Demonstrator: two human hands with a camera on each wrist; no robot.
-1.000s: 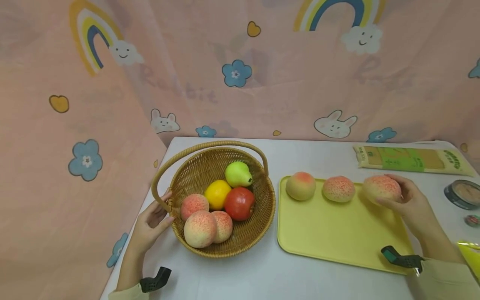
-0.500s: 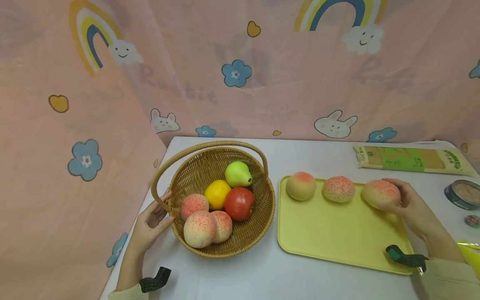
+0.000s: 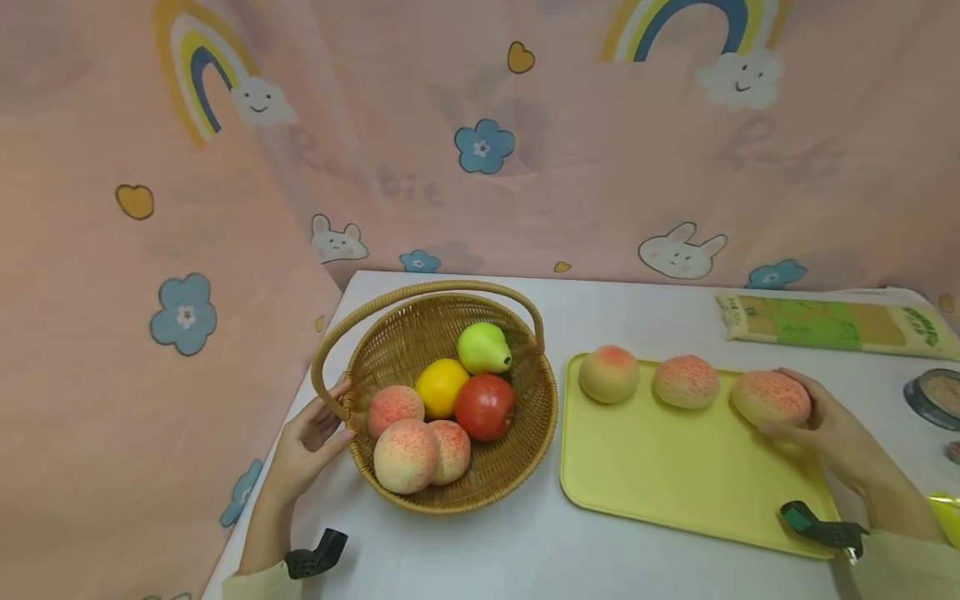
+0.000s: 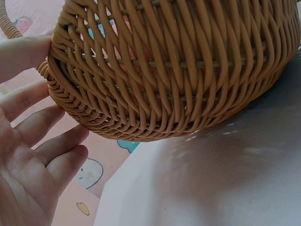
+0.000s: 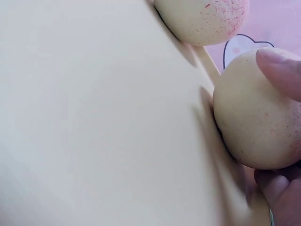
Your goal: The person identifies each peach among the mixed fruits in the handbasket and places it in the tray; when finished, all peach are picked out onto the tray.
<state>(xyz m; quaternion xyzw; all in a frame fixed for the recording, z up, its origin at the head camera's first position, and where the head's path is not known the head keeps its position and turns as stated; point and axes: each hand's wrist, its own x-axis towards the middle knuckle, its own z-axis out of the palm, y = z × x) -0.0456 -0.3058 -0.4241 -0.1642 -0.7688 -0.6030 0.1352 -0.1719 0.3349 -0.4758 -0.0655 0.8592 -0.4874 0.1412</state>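
Note:
In the head view my left hand touches the left rim of a wicker basket, thumb and fingers on either side of the handle's foot. The left wrist view shows those fingers fairly straight against the weave. My right hand grips a peach at the back right corner of a yellow tray. Two more peaches, one smooth and one speckled, sit along the tray's back edge. In the right wrist view, thumb and fingers pinch the peach from opposite sides.
Inside the basket lie a green pear, a yellow lemon-like fruit, a red apple-like fruit and three peaches. A long packet lies behind the tray. At far right are a round tin and a yellow packet.
My right hand has lowered the peach onto the tray's corner and still holds it. The view has shifted slightly. The left hand and basket stay as they were.

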